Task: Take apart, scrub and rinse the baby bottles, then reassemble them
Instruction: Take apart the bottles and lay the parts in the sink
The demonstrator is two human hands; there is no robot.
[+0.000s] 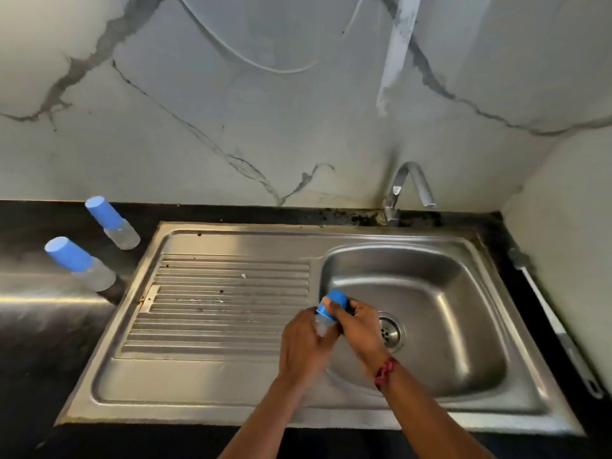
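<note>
I hold a small clear baby bottle [322, 327] with a blue cap [332, 303] over the left edge of the sink basin [430, 276]. My left hand [306, 342] grips the clear body from below. My right hand [359, 323] wraps its fingers round the blue cap. Two more capped bottles stand on the black counter at the left: a near bottle [81, 265] and a far bottle [112, 223], both whole with blue caps on.
The steel sink has a ribbed drainboard [215, 303] on the left and a drain [390, 331] in the basin. A tap [409, 190] stands at the back, not running. A long brush [549, 319] lies on the counter at the right, against the wall.
</note>
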